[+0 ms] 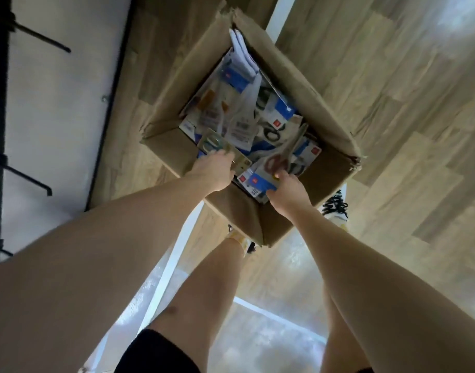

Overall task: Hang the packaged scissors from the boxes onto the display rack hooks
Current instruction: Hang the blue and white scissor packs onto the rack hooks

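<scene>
While our left hand (213, 170) and right hand (286, 191) each grip a scissors pack (260, 184) in the box (284, 65), fingers clamped, we next lift toward the rack hooks (42, 40).

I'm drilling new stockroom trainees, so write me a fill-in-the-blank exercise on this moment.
1. Both hands reach into an open ____ box that stands on the wooden floor.
2. The right hand pinches a packaged pair of scissors with ____ handles.
3. The left hand grips a packet with a ____ card.
4. The black hooks on the rack at the left carry ____ packets.

Missing words: cardboard; red; green; no
</scene>
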The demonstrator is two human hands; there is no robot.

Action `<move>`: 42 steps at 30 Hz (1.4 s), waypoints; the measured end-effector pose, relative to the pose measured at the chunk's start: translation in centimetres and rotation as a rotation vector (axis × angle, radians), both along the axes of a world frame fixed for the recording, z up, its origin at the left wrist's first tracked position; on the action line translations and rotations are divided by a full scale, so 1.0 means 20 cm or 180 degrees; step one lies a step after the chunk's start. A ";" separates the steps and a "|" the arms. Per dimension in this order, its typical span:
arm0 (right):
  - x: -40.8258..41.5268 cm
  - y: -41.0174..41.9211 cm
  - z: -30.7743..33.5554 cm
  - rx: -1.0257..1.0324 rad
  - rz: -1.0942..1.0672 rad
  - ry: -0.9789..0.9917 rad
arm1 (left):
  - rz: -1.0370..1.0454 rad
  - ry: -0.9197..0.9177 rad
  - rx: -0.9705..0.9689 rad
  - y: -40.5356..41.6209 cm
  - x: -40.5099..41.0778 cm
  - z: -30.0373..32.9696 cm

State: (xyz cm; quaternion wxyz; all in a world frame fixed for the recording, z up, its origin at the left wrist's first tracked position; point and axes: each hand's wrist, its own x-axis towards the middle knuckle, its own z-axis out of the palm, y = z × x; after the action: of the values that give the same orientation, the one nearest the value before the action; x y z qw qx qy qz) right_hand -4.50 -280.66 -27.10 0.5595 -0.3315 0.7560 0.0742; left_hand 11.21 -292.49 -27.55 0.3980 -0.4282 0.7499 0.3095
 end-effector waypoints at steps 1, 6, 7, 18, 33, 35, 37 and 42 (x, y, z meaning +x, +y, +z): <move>0.02 0.00 -0.04 0.0008 0.0002 -0.0014 | -0.0036 -0.0045 -0.0002 -0.02 0.00 -0.04; 0.14 -0.10 -0.27 -0.0074 0.0011 -0.0069 | -0.0099 -0.0099 0.0081 -0.12 0.01 -0.22; 0.15 -0.12 -0.30 -0.0088 -0.0029 -0.0071 | -0.0193 -0.0088 0.0035 -0.14 0.01 -0.25; 0.31 -0.06 -0.50 -0.0209 -0.0098 -0.0149 | -0.1286 -0.0770 -0.0388 -0.10 0.10 -0.37; 0.58 -0.23 -0.58 -0.0067 -0.0072 -0.0644 | -0.0827 -0.0388 -0.0818 -0.28 0.23 -0.43; 0.62 -0.24 -0.59 -0.0072 0.0030 -0.0582 | -0.0883 -0.0408 -0.0761 -0.27 0.23 -0.43; 0.62 -0.24 -0.58 -0.0173 0.0313 -0.0289 | -0.0963 -0.0456 -0.0647 -0.26 0.22 -0.40; 0.47 -0.20 -0.45 0.0204 0.0935 -0.0525 | -0.1111 -0.0626 -0.0427 -0.16 0.15 -0.30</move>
State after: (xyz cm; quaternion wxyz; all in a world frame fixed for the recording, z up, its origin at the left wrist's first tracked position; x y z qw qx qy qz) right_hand 4.83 -284.59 -36.04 0.6130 -0.4254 0.6482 0.1517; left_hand 14.21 -295.65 -33.47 0.4875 -0.3455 0.7892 0.1420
